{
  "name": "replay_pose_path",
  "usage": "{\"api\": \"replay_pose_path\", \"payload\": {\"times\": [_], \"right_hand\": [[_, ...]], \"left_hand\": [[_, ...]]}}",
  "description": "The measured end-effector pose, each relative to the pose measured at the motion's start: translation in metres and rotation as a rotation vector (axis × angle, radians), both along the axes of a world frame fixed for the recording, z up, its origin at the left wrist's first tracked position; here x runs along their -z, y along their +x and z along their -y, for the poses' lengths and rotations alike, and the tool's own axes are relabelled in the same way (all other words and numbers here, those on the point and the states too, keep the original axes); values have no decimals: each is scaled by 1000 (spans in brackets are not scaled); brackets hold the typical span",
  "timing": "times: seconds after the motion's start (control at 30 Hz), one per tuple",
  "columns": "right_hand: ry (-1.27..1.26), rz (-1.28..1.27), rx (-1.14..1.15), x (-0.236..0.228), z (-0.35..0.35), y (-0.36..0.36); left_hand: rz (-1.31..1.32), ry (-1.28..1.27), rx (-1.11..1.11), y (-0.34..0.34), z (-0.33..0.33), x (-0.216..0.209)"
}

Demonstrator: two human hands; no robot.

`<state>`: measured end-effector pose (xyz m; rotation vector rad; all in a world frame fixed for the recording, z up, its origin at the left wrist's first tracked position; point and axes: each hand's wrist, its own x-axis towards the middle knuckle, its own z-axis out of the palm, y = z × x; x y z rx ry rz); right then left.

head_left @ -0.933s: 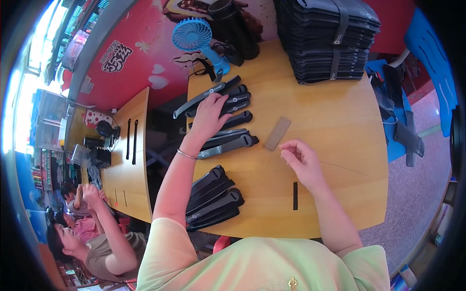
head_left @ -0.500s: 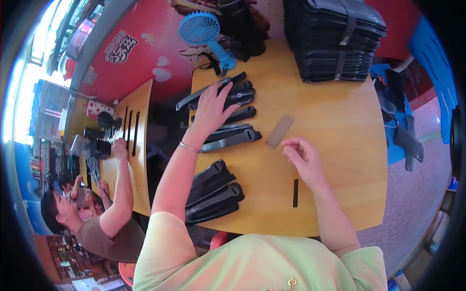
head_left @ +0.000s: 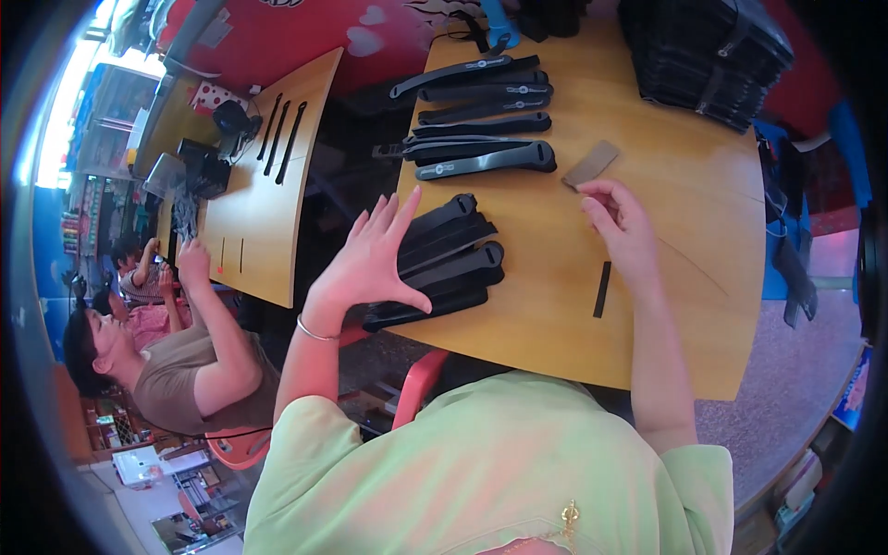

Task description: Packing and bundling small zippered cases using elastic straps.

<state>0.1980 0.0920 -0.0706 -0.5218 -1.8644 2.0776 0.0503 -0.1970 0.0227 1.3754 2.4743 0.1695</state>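
My left hand (head_left: 365, 259) is open, fingers spread wide, over the left ends of the nearer pile of black straps (head_left: 453, 264) at the table's left edge. It holds nothing. Beyond it lies a second row of black straps (head_left: 486, 122), some with a pale round mark and a slot at one end. My right hand (head_left: 620, 222) is loosely curled, with thumb and forefinger apart and nothing visible between them. Its fingertips are close to the lower end of a flat brown rectangular piece (head_left: 592, 165); whether they touch it I cannot tell. A short black strip (head_left: 602, 289) lies beside my right wrist.
A tall stack of folded black items (head_left: 708, 60) stands at the table's far right. The blue fan's handle (head_left: 499, 28) shows at the far edge. To the left, a co-worker (head_left: 185, 370) sits at another wooden table (head_left: 277, 213) with a few black straps. A red chair (head_left: 418, 384) is near my left side.
My left hand has come back from the far row of straps toward me, its fingers spreading. The head view has shifted, while my right hand stays near the brown piece.
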Motion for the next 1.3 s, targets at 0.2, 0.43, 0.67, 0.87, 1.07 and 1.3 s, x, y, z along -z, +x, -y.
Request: {"api": "replay_pose_path", "payload": {"times": [0.2,0.43,0.67,0.87,1.07,1.3], "right_hand": [[176,166,-493,-17,27,3],[33,382,-608,-25,99,20],[-461,79,-124,-2,169,33],[-633,70,-216,-15,191,13],[-409,-113,-212,-71,192,0],[608,-424,-248,-99,152,-5]], "left_hand": [[-214,-91,-33,32,31,27],[-113,61,-66,24,46,35],[31,167,-288,27,63,45],[278,420,-392,29,76,41],[547,836,-440,48,63,27],[344,1139,-165,58,47,28]]}}
